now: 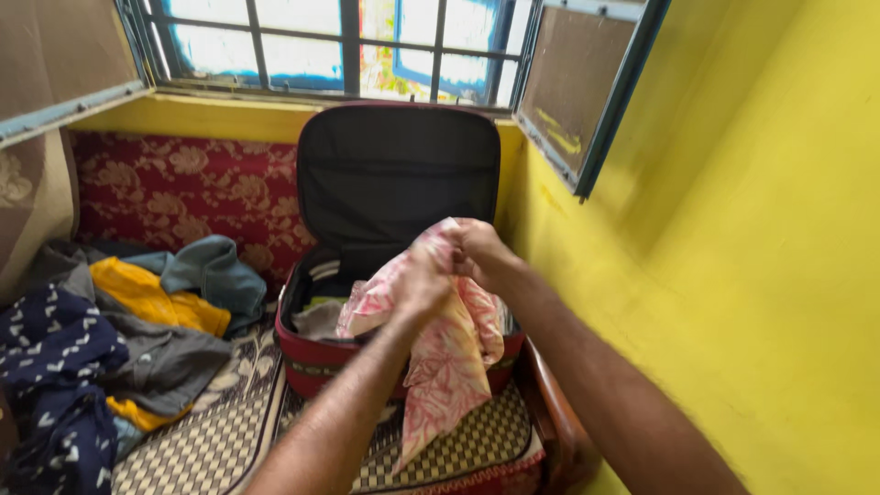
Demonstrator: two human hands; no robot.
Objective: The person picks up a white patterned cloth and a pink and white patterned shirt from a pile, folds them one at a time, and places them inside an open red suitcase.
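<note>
Both my hands, left and right, clench the pink leaf-print cotton cloth; it hangs below my fingers over the open maroon fabric suitcase. Risk, I judge: loose tail snags the suitcase rim.

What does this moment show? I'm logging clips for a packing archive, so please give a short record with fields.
setting: bed or bench under a barred window, yellow wall at right
left hand: gripping pink patterned cloth
right hand: gripping the same cloth at its top
cloth: hangs down in front of the suitcase rim
suitcase: red, open, lid upright, some folded items inside
clothes pile: navy, yellow, grey and teal garments at left, apart from the hands
surface: checked woven mat
</note>
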